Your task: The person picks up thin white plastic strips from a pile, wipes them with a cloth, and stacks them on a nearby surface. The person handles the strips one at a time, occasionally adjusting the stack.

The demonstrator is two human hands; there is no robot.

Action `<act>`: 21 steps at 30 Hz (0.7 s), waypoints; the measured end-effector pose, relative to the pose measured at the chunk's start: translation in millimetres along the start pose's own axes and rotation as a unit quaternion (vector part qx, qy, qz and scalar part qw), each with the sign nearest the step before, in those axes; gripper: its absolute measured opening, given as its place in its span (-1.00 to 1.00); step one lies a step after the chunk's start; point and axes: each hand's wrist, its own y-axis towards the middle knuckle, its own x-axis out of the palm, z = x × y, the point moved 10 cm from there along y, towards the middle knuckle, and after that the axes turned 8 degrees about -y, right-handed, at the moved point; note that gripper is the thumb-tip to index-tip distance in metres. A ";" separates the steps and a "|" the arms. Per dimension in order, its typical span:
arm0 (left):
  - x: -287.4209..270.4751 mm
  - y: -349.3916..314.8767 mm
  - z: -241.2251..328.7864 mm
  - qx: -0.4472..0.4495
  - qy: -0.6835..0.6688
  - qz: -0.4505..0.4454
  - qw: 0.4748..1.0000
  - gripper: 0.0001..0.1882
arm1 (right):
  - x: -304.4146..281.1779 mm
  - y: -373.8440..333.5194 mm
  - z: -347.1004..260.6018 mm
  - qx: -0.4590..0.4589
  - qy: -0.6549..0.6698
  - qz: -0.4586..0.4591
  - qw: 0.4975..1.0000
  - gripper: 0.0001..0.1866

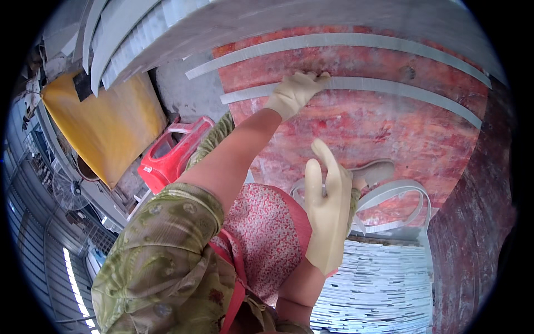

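Both my hands wear cream rubber gloves. My left hand (292,94) reaches forward, its fingers curled down over a flat grey strip (384,86) that runs in a curve to the right. This strip lies across a mottled red board (356,125). Beyond it, a second grey strip (345,40) lies roughly parallel. My right hand (327,209) is raised in front of my body with nothing in it, two fingers stretched out and apart. Behind that hand my shoe (375,171) rests on the red board.
A looped pale strip (397,192) lies near my foot. Many thin white strips (372,284) are stacked at the lower right. To the left are a red plastic stool (167,158), a yellow sheet (111,122) and a fan (68,186). A large grey curved surface (222,30) overhangs the far side.
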 end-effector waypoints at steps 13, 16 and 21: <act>-36.7 16.4 -10.7 -0.071 0.086 -0.085 0.990 -0.42 | 9.7 3.4 6.4 -0.047 0.034 0.020 0.998 -0.56; -46.1 28.5 9.9 -0.062 0.068 -0.096 0.991 -0.41 | 9.5 3.1 7.7 -0.045 0.025 0.021 0.998 -0.56; -47.8 31.3 5.7 -0.082 0.037 -0.093 0.992 -0.38 | 8.7 4.3 6.2 -0.042 0.026 0.005 0.999 -0.56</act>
